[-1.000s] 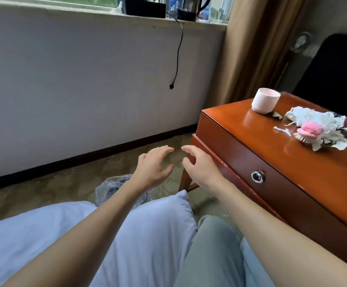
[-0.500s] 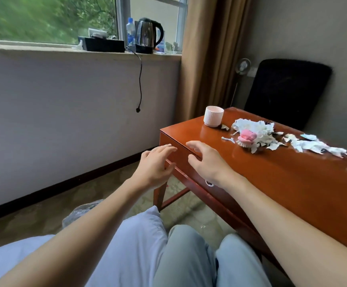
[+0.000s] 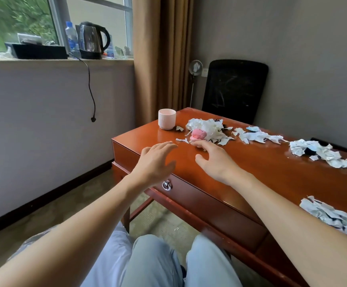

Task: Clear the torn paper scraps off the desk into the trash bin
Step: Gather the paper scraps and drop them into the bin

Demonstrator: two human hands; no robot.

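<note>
Torn white paper scraps lie in heaps along the reddish wooden desk [image 3: 261,172]: one pile [image 3: 207,128] at the far left end, a strip [image 3: 255,136] further right, another heap [image 3: 321,152] near the right, and one [image 3: 332,216] at the front right edge. A small pink brush [image 3: 197,135] rests against the left pile. My left hand [image 3: 156,162] hovers over the desk's left front corner, fingers spread, holding nothing. My right hand [image 3: 216,160] reaches over the desktop, its fingertips just short of the brush, also empty. The trash bin is hidden behind my left arm.
A ribbed pink cup [image 3: 167,119] stands at the desk's far left corner. A black chair [image 3: 233,90] sits behind the desk. The drawer front has a metal ring pull [image 3: 166,185]. A kettle [image 3: 91,40] and bottle stand on the windowsill. My knees are below.
My view has lifted from the floor to the desk. Both hands have moved up and forward over the desktop, and the right one has come close to the pink brush.
</note>
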